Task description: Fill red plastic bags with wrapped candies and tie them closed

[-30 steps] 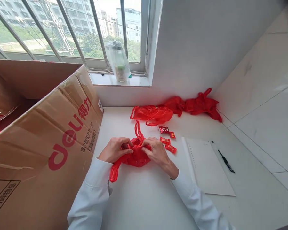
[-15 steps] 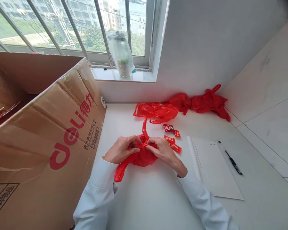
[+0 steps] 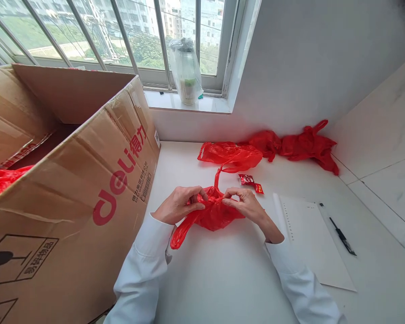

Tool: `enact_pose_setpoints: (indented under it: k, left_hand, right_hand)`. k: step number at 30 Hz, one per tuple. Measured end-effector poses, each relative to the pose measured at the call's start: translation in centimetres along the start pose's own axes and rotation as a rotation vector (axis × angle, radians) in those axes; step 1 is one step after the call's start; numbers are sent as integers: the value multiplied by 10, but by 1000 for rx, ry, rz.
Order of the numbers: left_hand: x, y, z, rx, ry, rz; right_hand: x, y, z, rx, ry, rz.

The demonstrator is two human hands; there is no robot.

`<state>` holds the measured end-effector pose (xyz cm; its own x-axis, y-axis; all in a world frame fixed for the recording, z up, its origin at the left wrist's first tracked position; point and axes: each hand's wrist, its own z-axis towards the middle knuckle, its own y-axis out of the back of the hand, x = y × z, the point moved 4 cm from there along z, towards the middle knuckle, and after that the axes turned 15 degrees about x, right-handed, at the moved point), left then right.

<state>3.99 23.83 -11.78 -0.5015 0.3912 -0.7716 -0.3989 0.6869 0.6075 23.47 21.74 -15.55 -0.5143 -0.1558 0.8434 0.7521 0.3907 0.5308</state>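
Observation:
A small red plastic bag (image 3: 213, 215) lies on the white table (image 3: 216, 279) in front of me. My left hand (image 3: 178, 205) pinches its top from the left, and my right hand (image 3: 246, 203) pinches it from the right, fingers closed on the gathered plastic. One handle loop rises behind the hands; another trails toward my left sleeve. A red candy packet (image 3: 250, 182) lies just beyond my right hand.
A big open cardboard box (image 3: 70, 189) with red print fills the left, red plastic inside it. More red bags (image 3: 229, 155) (image 3: 303, 144) lie by the back wall. A white notebook (image 3: 310, 238) and black pen (image 3: 342, 236) sit right. A bagged jar (image 3: 187, 72) stands on the sill.
Both hands have lifted the bag's top slightly and drawn it tighter. My right hand now covers the two nearer candy packets. The view has shifted left.

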Motion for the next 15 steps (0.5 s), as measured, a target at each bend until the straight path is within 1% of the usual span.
enact_pose_setpoints:
  k: [3, 6, 7, 9, 11, 12, 13, 15]
  left_hand:
    - [3, 7, -7, -27, 29, 15]
    - [8, 15, -19, -48, 81, 37]
    - [9, 17, -22, -46, 96, 46]
    - [10, 18, -27, -35, 118, 68]
    - [7, 14, -26, -41, 122, 101]
    - [4, 11, -23, -52, 119, 120]
    - [1, 7, -19, -66, 114, 140]
    - [-4, -2, -9, -87, 103, 180]
  right_hand:
    - [-11, 12, -3, -52, -38, -7]
    - [-22, 30, -11, -102, -98, -27]
    - [-24, 36, -14, -93, -111, -34]
    - [-22, 42, -20, -3, -114, -52]
    - [-16, 40, -24, 108, -84, -72]
    - [-11, 36, -24, 139, -61, -81]
    - [-6, 32, -24, 145, -38, -86]
    - [4, 21, -19, 75, -2, -87]
